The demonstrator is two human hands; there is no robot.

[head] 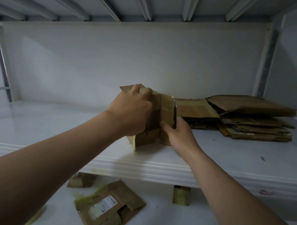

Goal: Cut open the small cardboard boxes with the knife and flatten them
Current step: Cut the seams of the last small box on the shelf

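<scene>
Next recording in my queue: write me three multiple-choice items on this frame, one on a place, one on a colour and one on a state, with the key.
1. Where does the stack of flattened cardboard lie relative to the held box?
A. on top of it
B. to its right, on the same shelf
C. to its left, standing upright

2. What colour is the shelf?
A. black
B. red
C. white

3. What is the left hand doing?
A. gripping the held box at its top
B. lying flat on the shelf
C. hanging out of view

Key: 1 B, the stack rests on the shelf to the right of the held box. 2 C, the surface shows white. 3 A, its fingers curl over the top edge, while the right hand holds the knife against the held box.
</scene>
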